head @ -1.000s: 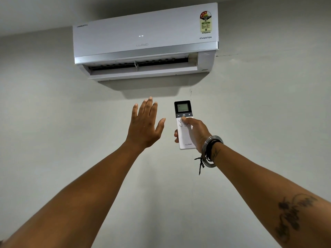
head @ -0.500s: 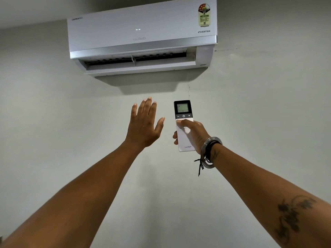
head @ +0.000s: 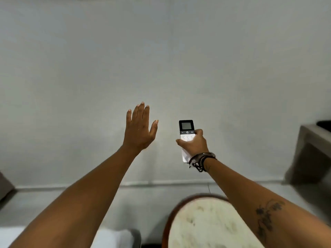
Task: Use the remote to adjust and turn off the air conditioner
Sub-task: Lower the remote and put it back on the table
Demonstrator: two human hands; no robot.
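The right hand [head: 194, 144] grasps the white remote [head: 186, 130], held upright in front of the plain wall [head: 161, 59] with its dark screen end sticking up above the fingers. The left hand [head: 138, 129] is raised beside it, apart from it, released and empty, fingers spread. A round pale seat [head: 211, 224] shows blurred below the right forearm.

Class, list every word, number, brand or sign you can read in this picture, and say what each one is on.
"−": remote, left on the dark strip under its screen.
Power sign: same strip, middle.
"+": same strip, right.
Remote screen: lit, but its readout is too blurred to read.
White buttons below the strip: marks too small to read.
Tattoo on the right forearm: a picture, no letters.
Nothing else carries text.
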